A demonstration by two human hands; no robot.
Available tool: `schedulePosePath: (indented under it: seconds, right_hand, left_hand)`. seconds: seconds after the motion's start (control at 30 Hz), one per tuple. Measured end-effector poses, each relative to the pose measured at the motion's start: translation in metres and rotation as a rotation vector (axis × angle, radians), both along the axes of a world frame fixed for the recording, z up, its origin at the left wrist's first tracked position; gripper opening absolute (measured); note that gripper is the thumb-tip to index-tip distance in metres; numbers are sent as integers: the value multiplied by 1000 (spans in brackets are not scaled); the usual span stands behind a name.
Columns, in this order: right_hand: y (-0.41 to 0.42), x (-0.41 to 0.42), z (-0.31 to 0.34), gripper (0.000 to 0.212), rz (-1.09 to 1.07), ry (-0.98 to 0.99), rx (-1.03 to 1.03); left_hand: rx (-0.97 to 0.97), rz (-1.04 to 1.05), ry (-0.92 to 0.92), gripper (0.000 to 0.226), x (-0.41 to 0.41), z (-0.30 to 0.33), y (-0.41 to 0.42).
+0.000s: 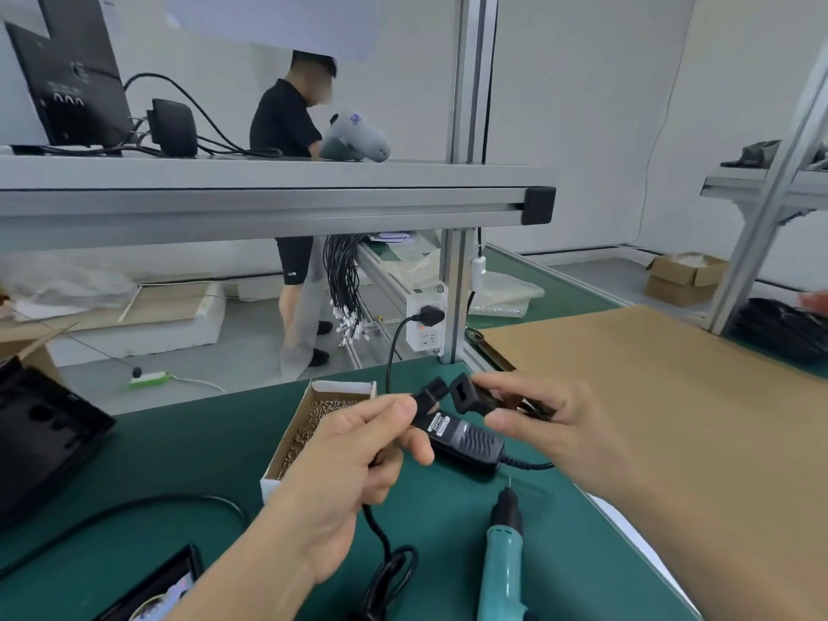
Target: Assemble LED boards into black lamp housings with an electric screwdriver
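My left hand point(354, 468) grips a black cable plug point(429, 393) just above the green mat. My right hand point(544, 425) pinches a black square connector point(460, 392) right beside that plug; the two ends are close but apart. Below them a black power adapter point(466, 439) with a white label lies on the mat. A teal electric screwdriver point(504, 553) lies on the mat below my hands, its bit pointing up toward the adapter. A black lamp housing point(40, 423) sits at the left edge. Another black housing point(157, 589) shows at the bottom left.
A white box of small screws point(313, 419) stands left of my hands. A brown cardboard sheet point(649, 396) covers the bench on the right. A wall socket point(425, 320) with a plugged cable sits on the aluminium post. A person stands behind the shelf.
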State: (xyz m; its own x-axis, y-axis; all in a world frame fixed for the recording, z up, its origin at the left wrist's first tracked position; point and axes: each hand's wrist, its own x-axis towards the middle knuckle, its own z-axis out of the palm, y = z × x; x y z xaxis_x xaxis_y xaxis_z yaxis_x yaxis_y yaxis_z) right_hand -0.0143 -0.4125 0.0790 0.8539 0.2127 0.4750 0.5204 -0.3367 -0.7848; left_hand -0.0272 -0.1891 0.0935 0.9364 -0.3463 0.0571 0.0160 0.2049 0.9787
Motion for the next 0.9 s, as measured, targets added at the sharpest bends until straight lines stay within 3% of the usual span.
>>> schedulePosePath:
  seconds: [0.1, 0.3, 0.43, 0.5, 0.7, 0.9]
  right_hand:
    - [5, -4, 5, 36, -34, -45, -62]
    - [10, -4, 3, 35, -102, -125, -165]
    - [13, -3, 3, 37, -205, -213, -278]
    - [16, -2, 4, 35, -188, -206, -231]
    - [12, 0, 5, 34, 84, 78, 78]
    - [13, -1, 9, 32, 94, 39, -41]
  left_hand:
    - [21, 20, 23, 40, -1, -4, 1]
    - [97, 95, 30, 25, -2, -3, 0]
    - [288, 227, -194, 36, -2, -11, -3]
    - [278, 255, -246, 35, -3, -12, -4]
    - [331, 246, -408, 41, -11, -9, -3]
    - [422, 237, -492, 34, -14, -10, -4]
